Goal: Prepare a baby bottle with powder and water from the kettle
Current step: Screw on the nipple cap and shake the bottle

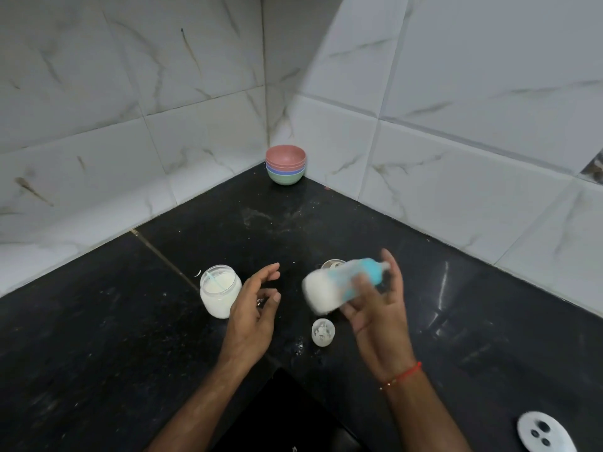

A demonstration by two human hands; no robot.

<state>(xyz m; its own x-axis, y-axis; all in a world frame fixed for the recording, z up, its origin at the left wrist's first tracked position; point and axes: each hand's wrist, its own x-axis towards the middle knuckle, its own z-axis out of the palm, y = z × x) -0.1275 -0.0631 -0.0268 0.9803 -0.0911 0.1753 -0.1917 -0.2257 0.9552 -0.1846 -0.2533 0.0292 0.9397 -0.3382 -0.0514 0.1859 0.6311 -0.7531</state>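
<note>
My right hand grips a baby bottle with white liquid and a blue collar. The bottle lies tilted nearly sideways above the counter and is motion-blurred, teat end to the right. My left hand hovers beside it with fingers spread and nothing in it. Just left of that hand stands an open glass jar of white powder with a pale scoop inside. The bottle's clear cap rests on the black counter below the bottle. No kettle body is visible.
A stack of coloured bowls sits in the tiled corner. A small metal object shows behind the bottle. A white kettle base lies at the lower right. Powder is spilled on the black counter.
</note>
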